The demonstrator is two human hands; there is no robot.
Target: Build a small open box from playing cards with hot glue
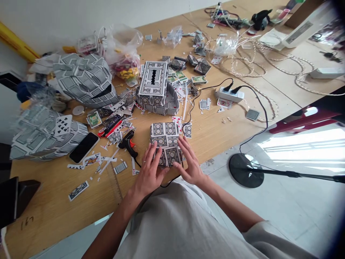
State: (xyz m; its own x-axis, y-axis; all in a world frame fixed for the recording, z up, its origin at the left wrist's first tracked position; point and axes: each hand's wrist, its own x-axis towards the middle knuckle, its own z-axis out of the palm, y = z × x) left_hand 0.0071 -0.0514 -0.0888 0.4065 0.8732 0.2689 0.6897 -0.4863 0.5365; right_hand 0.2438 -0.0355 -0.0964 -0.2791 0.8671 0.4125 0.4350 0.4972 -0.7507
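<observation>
A box covered in playing cards (166, 130), black and white with round patterns, sits at the table's front edge. My left hand (151, 172) lies along its near left side, fingers stretched and spread, fingertips on the cards. On the opposite side, my right hand (191, 164) rests with extended fingers against the box's right edge. Neither hand is wrapped round it. A black glue gun (128, 143) with an orange trigger lies just left of my left hand. Behind the box, another card-covered box (159, 73) with a dark slot sits on a card-built tray (172, 102).
Two big woven card constructions (83, 77) stand at the left, near a phone (84, 147). Card scraps (93, 159) litter the table (99, 201). A power strip (229, 94) has black cables plugged in. Coiled rope (253, 66) lies behind it. A stand's round base (242, 169) is on the floor.
</observation>
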